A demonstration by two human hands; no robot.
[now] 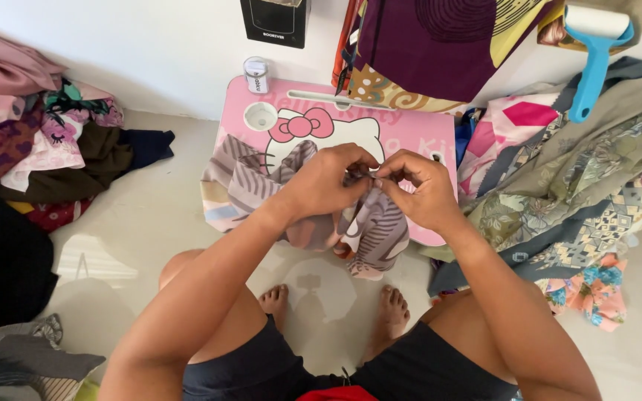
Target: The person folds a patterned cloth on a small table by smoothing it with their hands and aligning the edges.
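Observation:
A striped grey, pink and cream cloth (247, 186) lies bunched over a small pink lap table (410, 130) with a cartoon cat picture. My left hand (325, 178) and my right hand (421, 189) meet above the table's middle, both pinching a gathered fold of that cloth between fingertips. The rest of the cloth hangs off the table's near edge towards my feet. Whatever sits between my fingertips besides the cloth is too small to tell.
A small tin (255, 74) stands at the table's back left corner. Piles of clothes (39, 141) lie on the left, patterned fabrics (574, 186) on the right. A blue lint roller (594, 52) rests at the top right. Another person's dark head (1, 260) is at left.

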